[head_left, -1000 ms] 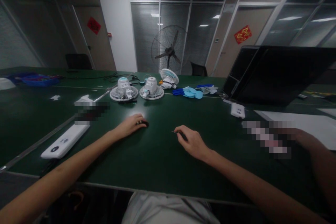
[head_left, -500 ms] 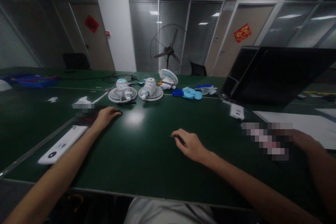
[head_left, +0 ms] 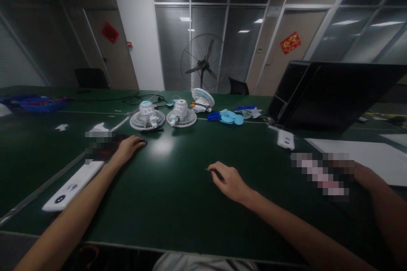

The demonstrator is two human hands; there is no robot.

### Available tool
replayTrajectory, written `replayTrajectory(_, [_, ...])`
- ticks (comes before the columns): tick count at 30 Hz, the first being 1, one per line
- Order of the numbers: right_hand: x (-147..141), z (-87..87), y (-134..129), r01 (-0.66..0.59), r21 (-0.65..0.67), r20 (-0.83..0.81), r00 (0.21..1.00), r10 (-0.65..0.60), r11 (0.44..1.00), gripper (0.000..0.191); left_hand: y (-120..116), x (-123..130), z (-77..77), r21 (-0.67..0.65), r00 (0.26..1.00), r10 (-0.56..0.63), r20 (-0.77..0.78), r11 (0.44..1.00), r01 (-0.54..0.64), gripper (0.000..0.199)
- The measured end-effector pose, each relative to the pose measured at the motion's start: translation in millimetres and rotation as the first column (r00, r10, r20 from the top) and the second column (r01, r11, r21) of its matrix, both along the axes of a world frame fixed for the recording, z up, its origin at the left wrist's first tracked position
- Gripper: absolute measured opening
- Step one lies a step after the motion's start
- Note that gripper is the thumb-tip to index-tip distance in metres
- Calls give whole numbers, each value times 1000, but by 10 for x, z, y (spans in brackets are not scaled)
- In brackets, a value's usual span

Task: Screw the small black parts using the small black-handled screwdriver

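Note:
My left hand (head_left: 129, 149) rests on the green table (head_left: 178, 211), its fingers pinched on a small black piece (head_left: 144, 141) that is mostly hidden. Beyond it, two white fan heads (head_left: 147, 118) lie grille-down, with a dark strip beside the nearer edge of one. My right hand (head_left: 228, 181) is closed around a screwdriver (head_left: 218, 174) with a dark handle; its thin metal shaft points left, over bare tabletop. Beside my left forearm lies a long white fan part (head_left: 68, 192) with a black round knob.
A third fan head (head_left: 202, 99) leans behind the others, near light-blue fan blades (head_left: 231, 117) and blue gloves. A small white device (head_left: 285, 139) sits at right. Another person's hand (head_left: 365, 173) is by a blurred item, before a large black monitor (head_left: 343, 95) and white sheets.
The whole view has tilted up slightly, so the table and its things appear lower. Both hands keep about the same pose and hold the same things.

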State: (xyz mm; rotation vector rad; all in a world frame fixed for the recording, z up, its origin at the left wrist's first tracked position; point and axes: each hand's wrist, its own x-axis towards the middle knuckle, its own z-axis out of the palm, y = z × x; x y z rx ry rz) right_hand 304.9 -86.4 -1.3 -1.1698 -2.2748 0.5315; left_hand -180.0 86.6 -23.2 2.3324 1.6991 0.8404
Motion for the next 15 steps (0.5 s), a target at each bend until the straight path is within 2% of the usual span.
replayTrajectory(6, [22,12,15,-8,-44,-16,1000,7,999,23,34,-41,-24,-30,999,4,-35,1000,-5,63])
replayTrajectory(15, [26,18,23,-6,-6,16,1000,6,1000,23,41,-34,-14,-60,999,-31,-30,998,29,64])
